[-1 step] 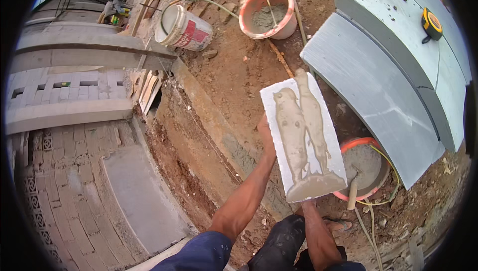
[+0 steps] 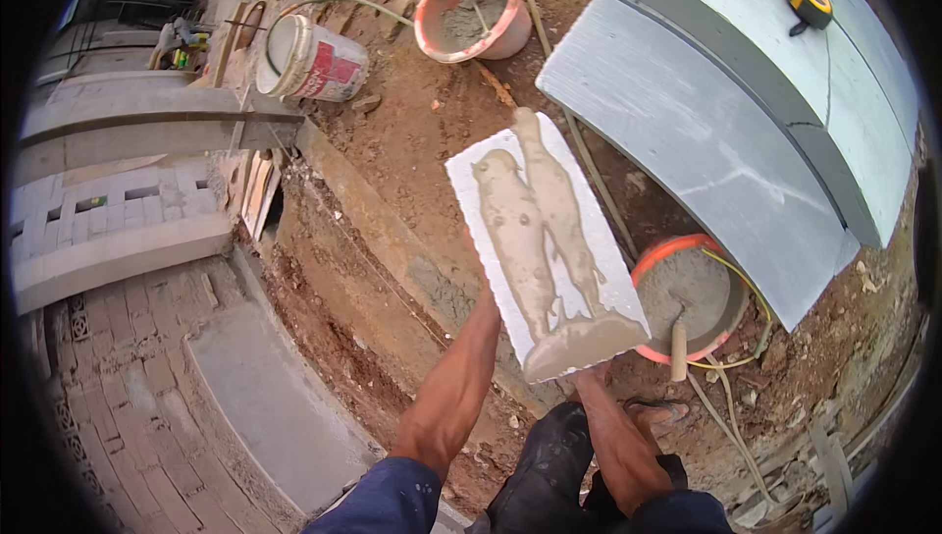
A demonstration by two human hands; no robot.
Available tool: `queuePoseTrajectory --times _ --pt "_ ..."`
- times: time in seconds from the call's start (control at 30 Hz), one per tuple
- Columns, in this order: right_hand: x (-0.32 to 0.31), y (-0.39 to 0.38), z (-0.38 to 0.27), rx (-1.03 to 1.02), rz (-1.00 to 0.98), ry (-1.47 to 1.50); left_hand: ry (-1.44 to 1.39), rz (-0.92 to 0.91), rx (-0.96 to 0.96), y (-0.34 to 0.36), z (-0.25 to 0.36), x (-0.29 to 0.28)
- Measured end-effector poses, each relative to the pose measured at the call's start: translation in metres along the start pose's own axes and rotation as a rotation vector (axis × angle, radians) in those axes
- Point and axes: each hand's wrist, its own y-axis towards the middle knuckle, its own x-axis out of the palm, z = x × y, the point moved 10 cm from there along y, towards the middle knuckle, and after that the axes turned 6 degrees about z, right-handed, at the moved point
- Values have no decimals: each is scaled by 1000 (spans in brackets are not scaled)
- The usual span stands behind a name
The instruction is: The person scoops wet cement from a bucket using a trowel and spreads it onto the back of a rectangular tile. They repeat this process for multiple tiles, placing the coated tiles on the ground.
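The white tile point(image 2: 546, 240), smeared with two long ridges of grey mortar point(image 2: 535, 230), stretches up and away from both hands, its long axis running from the person's lap toward the far orange bucket point(image 2: 469, 10). The left hand point(image 2: 483, 296) sits under the tile's left edge, its grip mostly hidden, so its closure cannot be told. The right hand point(image 2: 589, 375) clamps the near lower corner. Just right of that grip stands the orange mortar pan point(image 2: 690, 295) with a trowel handle point(image 2: 678, 349).

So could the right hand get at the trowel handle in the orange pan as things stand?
Probably not at once: the right hand grips the lower edge of the mortar-covered tile. The handle sticks up from the orange pan close beside it, nothing between.
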Motion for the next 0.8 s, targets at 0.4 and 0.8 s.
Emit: queuePoseTrajectory --times 0.4,0.8 --pt "-70 -19 -52 -37 -20 34 2 -18 -150 -99 95 -61" --pt "-263 -80 -90 -155 -32 72 132 -260 -120 -179 148 18"
